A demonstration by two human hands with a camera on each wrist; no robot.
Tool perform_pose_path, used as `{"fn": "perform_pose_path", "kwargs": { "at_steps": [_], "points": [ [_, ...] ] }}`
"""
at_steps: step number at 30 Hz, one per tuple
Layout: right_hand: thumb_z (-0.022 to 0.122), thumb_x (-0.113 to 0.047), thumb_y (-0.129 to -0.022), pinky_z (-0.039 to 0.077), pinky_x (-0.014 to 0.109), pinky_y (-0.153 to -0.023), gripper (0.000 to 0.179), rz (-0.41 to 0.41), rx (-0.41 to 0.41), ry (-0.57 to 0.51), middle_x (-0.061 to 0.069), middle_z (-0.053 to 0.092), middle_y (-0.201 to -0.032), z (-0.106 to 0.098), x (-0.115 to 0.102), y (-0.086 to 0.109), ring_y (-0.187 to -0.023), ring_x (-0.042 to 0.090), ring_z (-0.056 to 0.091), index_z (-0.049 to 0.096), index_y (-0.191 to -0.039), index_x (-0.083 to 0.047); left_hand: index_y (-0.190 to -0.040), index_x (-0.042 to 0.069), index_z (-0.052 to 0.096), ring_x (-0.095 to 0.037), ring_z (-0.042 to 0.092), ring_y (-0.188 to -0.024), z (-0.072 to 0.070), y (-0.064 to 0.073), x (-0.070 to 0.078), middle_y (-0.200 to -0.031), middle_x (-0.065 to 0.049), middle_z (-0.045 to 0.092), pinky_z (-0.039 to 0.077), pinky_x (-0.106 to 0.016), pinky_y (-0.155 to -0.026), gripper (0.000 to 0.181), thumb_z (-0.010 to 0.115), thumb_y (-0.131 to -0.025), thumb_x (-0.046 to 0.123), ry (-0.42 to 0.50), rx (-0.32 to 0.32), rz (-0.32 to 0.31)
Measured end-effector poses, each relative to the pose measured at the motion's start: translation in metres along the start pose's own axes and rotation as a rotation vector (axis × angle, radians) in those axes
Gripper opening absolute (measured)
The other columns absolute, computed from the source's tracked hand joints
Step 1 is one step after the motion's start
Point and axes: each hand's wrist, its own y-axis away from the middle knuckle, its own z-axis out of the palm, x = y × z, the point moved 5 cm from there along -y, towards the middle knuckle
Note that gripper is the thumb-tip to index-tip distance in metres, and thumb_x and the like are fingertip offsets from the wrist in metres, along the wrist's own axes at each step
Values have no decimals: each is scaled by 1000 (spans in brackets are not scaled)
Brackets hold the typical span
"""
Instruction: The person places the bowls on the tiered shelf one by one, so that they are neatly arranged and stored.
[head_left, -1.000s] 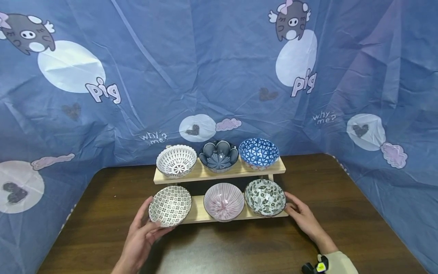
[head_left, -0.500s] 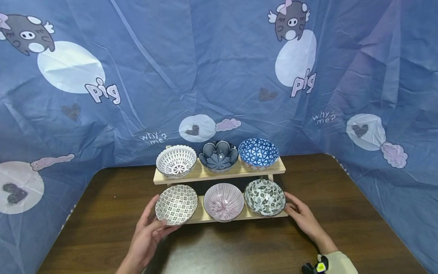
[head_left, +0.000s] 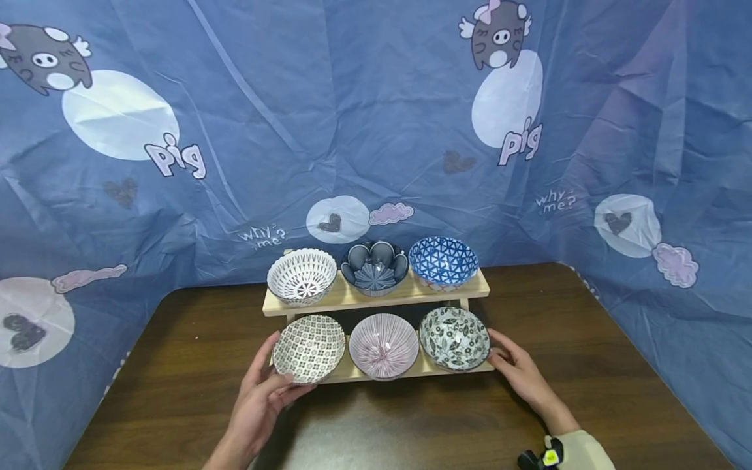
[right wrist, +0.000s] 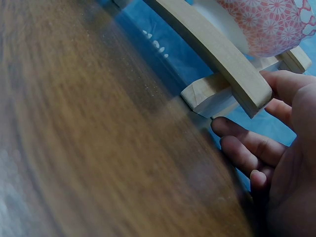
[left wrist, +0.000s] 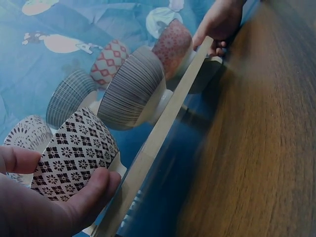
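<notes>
My left hand (head_left: pixel 258 405) grips a small bowl with a dark geometric print (head_left: pixel 309 349) at the left end of the lower shelf. Its thumb and fingers lie around the bowl's outer side; in the left wrist view the bowl's foot (left wrist: pixel 117 165) is close to the board, and I cannot tell whether it touches. My right hand (head_left: pixel 523 372) holds the right end of the two-tier wooden rack (left wrist: pixel 165 121), its fingers curled about the board end (right wrist: pixel 249 94). Just beside that hand sits a green floral bowl (head_left: pixel 455 339). A purple-striped bowl (head_left: pixel 384 346) stands mid-shelf.
On the upper shelf stand a white scalloped bowl (head_left: pixel 302 277), a dark blue petal bowl (head_left: pixel 375 269) and a blue triangle-patterned bowl (head_left: pixel 443 263). The rack stands on a brown wooden table (head_left: pixel 411 424). Blue printed cloth (head_left: pixel 376 117) hangs behind and at both sides.
My left hand has carried the geometric-print bowl rightward and slightly back over the lower shelf, closer to the purple-striped bowl. The right hand stays at the rack's right end.
</notes>
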Motion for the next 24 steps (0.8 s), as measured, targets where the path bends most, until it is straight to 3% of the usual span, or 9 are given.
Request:
{"fn": "perform_pose_path", "kwargs": {
  "at_steps": [7, 17, 24],
  "points": [
    [54, -18, -103, 50, 15, -90, 52, 23, -10, 1, 24, 54, -142, 0, -1, 0, -101, -12, 58, 40, -151, -3, -155, 24, 20, -16, 69, -103, 2, 0, -1, -155, -28, 17, 63, -35, -89, 75, 40, -91, -9, 3, 1, -21],
    [54, -17, -103, 50, 14, -90, 52, 36, -8, 9, 23, 54, -143, 0, -1, -1, -100, -12, 57, 40, -151, -4, -154, 27, 22, -18, 71, -98, 2, -1, -1, -146, -26, 26, 63, -35, -88, 74, 42, -92, -8, -10, 23, -35],
    [54, -19, -103, 50, 15, -90, 53, 46, -15, 8, 22, 53, -144, -1, 0, -1, -101, -12, 57, 39, -152, -5, -159, 24, 13, -21, 75, -84, 2, 1, -1, -145, -32, 29, 65, -36, -80, 78, 42, -94, -6, -58, 4, -41]
  ]
}}
